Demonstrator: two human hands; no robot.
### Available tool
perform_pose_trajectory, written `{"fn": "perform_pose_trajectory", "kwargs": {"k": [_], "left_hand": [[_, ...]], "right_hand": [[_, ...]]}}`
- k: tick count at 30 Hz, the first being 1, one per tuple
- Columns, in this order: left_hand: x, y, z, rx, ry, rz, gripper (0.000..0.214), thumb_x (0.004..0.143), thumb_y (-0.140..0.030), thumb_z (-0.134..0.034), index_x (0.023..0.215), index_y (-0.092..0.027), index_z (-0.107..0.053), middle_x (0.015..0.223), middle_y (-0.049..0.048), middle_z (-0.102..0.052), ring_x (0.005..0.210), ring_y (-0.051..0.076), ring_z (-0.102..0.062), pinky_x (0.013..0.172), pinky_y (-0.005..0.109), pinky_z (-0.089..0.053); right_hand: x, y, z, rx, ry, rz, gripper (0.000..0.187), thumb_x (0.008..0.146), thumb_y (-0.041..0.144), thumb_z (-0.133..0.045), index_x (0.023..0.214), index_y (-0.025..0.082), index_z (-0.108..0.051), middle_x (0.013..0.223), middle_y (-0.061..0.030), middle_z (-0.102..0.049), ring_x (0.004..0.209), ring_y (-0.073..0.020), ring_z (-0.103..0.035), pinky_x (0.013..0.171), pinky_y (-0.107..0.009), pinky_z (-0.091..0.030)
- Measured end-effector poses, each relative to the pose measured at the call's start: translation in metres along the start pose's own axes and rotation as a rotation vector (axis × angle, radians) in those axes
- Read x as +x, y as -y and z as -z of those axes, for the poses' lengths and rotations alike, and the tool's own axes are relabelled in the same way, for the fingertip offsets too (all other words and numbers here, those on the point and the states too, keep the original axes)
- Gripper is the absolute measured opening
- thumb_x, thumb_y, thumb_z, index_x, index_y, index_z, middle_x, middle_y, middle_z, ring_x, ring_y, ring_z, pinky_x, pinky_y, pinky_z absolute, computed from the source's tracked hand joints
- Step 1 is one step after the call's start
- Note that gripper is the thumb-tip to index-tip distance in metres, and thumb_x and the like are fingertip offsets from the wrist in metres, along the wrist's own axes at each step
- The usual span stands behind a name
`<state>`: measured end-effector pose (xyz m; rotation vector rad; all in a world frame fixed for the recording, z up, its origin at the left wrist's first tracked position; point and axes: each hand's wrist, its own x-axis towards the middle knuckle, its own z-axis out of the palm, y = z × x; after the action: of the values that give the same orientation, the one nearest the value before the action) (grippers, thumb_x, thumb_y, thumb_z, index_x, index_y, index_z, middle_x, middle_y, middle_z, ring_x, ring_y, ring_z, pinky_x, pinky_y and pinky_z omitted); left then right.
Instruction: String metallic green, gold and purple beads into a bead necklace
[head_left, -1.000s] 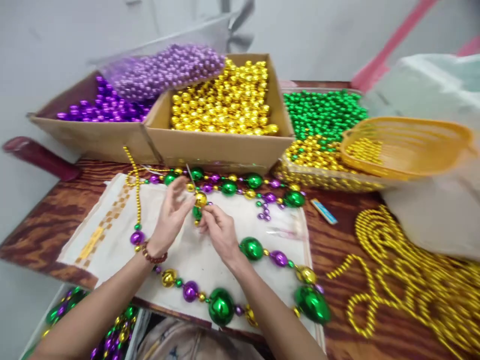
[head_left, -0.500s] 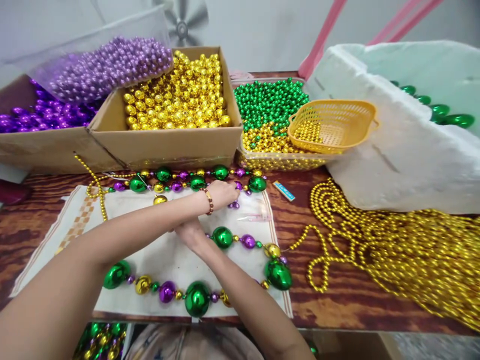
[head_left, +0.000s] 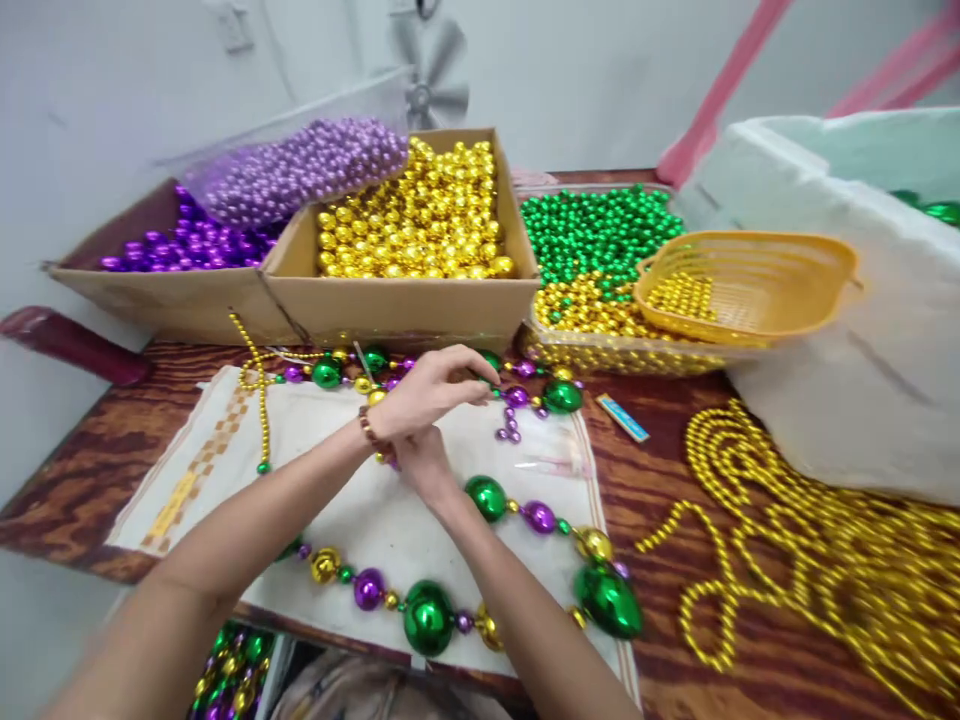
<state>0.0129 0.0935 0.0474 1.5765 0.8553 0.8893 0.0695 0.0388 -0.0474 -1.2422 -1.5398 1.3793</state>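
Curving near the front edge of the surface (head_left: 660,480), a bead strand (head_left: 428,617) leaves open cloth (head_left: 390,525) inside. The right hand (head_left: 422,462) is partly hidden behind the left hand (head_left: 435,390), whose fingers bend near the rear beads (head_left: 517,397); I cannot tell what either holds. Cardboard boxes (head_left: 405,302) block the far side; a white box (head_left: 825,405) is cut off rightward.

The wooden table (head_left: 660,482) (dark-streaked) bears a white cloth (head_left: 390,540) and gold bead strands (head_left: 885,565).
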Motion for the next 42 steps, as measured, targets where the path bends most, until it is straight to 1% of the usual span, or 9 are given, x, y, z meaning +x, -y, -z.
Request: {"fn": "perform_pose_trajectory", "kwargs": {"k": [3, 6, 9, 13, 21, 28, 33, 37, 42], "left_hand": [[-0.044, -0.012, 0.043, -0.428, -0.327, 0.054, 0.017, 0.082, -0.023, -0.073, 0.097, -0.015, -0.074, 0.088, 0.0049, -0.072, 0.08, 0.014, -0.069, 0.08, 0.027, -0.056], [-0.081, -0.008, 0.078, -0.652, -0.584, 0.044, 0.022, 0.078, -0.022, -0.079, 0.098, -0.014, -0.074, 0.087, 0.0036, -0.072, 0.079, 0.012, -0.07, 0.078, 0.024, -0.057], [-0.103, 0.003, 0.103, -0.758, -0.719, 0.047, 0.023, 0.076, -0.021, -0.081, 0.096, -0.014, -0.073, 0.085, 0.0017, -0.071, 0.075, 0.012, -0.07, 0.071, 0.024, -0.058], [-0.116, 0.016, 0.118, -0.85, -0.756, 0.041, 0.013, 0.082, -0.019, -0.077, 0.092, -0.012, -0.072, 0.085, 0.0027, -0.07, 0.078, 0.014, -0.071, 0.074, 0.026, -0.059], [-0.122, 0.027, 0.126, -0.923, -0.758, 0.036, 0.01, 0.088, -0.018, -0.07, 0.094, -0.012, -0.073, 0.083, 0.0037, -0.07, 0.075, 0.013, -0.071, 0.08, 0.03, -0.06], [-0.128, 0.028, 0.139, -0.767, -0.72, 0.04, 0.026, 0.075, -0.03, -0.084, 0.092, -0.013, -0.074, 0.084, 0.0031, -0.071, 0.075, 0.015, -0.071, 0.081, 0.032, -0.059], [-0.132, 0.031, 0.148, -0.625, -0.719, 0.068, 0.036, 0.067, -0.037, -0.089, 0.091, -0.014, -0.075, 0.083, 0.002, -0.071, 0.071, 0.014, -0.069, 0.078, 0.032, -0.057], [-0.133, 0.039, 0.128, -0.659, -0.731, 0.089, 0.032, 0.067, -0.037, -0.088, 0.081, -0.013, -0.073, 0.079, 0.0031, -0.07, 0.074, 0.014, -0.067, 0.074, 0.028, -0.054], [-0.128, 0.043, 0.088, -0.842, -0.762, 0.117, 0.03, 0.078, -0.039, -0.079, 0.094, -0.015, -0.07, 0.085, 0.0044, -0.069, 0.078, 0.015, -0.068, 0.055, 0.019, -0.045]], "right_hand": [[0.0, -0.001, -0.005, 0.142, 0.022, 0.029, 0.022, 0.098, 0.029, -0.049, 0.105, 0.016, -0.066, 0.067, 0.0025, -0.064, 0.058, -0.0127, -0.064, 0.057, -0.024, -0.051], [-0.004, 0.001, -0.004, 0.278, 0.031, 0.054, 0.024, 0.091, 0.034, -0.055, 0.103, 0.017, -0.067, 0.071, -0.0001, -0.067, 0.059, -0.0135, -0.066, 0.051, -0.022, -0.047], [-0.009, 0.008, -0.003, 0.277, 0.052, 0.097, 0.023, 0.09, 0.036, -0.059, 0.095, 0.017, -0.069, 0.073, -0.0028, -0.071, 0.061, -0.0142, -0.068, 0.052, -0.022, -0.047], [-0.014, 0.02, -0.008, 0.232, 0.111, 0.176, 0.018, 0.091, 0.032, -0.061, 0.09, 0.018, -0.071, 0.067, -0.0006, -0.069, 0.055, -0.0128, -0.066, 0.054, -0.023, -0.052], [-0.013, 0.025, -0.022, 0.121, 0.09, 0.266, 0.017, 0.092, 0.024, -0.058, 0.093, 0.019, -0.074, 0.061, 0.0022, -0.065, 0.049, -0.0107, -0.061, 0.05, -0.022, -0.052], [-0.012, 0.023, -0.024, 0.065, 0.101, 0.239, 0.016, 0.092, 0.026, -0.059, 0.091, 0.018, -0.073, 0.058, 0.0029, -0.062, 0.046, -0.01, -0.057, 0.047, -0.022, -0.048], [-0.011, 0.026, -0.033, 0.081, 0.118, 0.205, 0.019, 0.094, 0.028, -0.056, 0.097, 0.018, -0.071, 0.064, 0.0018, -0.064, 0.051, -0.0109, -0.061, 0.05, -0.023, -0.049], [-0.005, 0.03, -0.051, 0.128, 0.09, 0.154, 0.027, 0.094, 0.031, -0.056, 0.115, 0.018, -0.065, 0.07, 0.0014, -0.069, 0.053, -0.0115, -0.063, 0.051, -0.023, -0.049], [0.004, 0.029, -0.068, 0.156, 0.036, 0.087, 0.054, 0.093, 0.033, -0.056, 0.143, 0.018, -0.044, 0.076, 0.0029, -0.072, 0.042, -0.0099, -0.055, 0.045, -0.024, -0.047]]}}
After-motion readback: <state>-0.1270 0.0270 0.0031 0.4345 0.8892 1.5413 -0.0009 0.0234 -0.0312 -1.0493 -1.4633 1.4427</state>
